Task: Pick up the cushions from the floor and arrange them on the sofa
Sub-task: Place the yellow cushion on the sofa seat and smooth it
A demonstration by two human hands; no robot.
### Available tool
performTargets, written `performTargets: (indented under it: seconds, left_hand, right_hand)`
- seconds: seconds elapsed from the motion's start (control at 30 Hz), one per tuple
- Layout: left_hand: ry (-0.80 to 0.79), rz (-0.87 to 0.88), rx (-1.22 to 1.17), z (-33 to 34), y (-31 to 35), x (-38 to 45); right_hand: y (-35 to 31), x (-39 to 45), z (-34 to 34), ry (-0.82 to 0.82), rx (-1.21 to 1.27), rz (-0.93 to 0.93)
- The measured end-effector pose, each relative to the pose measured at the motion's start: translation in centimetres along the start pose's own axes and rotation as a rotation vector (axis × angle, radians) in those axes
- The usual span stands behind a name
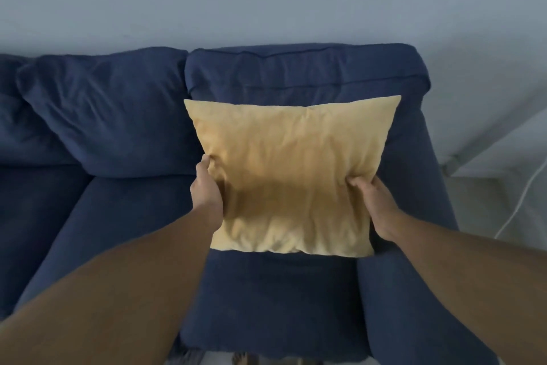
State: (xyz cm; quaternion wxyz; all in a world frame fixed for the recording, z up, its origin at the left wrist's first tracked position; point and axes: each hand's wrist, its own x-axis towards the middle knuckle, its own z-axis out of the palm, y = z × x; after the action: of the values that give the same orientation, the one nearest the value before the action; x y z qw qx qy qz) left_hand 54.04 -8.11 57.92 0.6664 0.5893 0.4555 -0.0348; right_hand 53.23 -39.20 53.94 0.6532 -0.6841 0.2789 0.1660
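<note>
A square yellow cushion (291, 175) stands tilted against the back rest of the dark blue sofa (112, 116), over the right-hand seat. My left hand (206, 187) grips the cushion's left edge, fingers tucked behind it. The cushion's right edge is pinched by my right hand (373, 202), thumb on the front face. Its lower edge sits at the seat (275, 299) surface; I cannot tell whether it rests there or hangs just above.
The sofa's right armrest (414, 246) runs close beside the cushion. A loose blue back cushion (103, 116) lies over the left seat. A pale wall stands behind. At the right are light floor and a white cable (524, 196).
</note>
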Motion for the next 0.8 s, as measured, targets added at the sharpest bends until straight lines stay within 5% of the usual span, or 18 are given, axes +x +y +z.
performTargets:
  seconds: [0.8]
  left_hand:
    - [-0.138, 0.178, 0.225, 2.9, -3.4, 14.2]
  right_hand:
    - [3.0, 10.6, 4.6, 0.11, -0.046, 0.17]
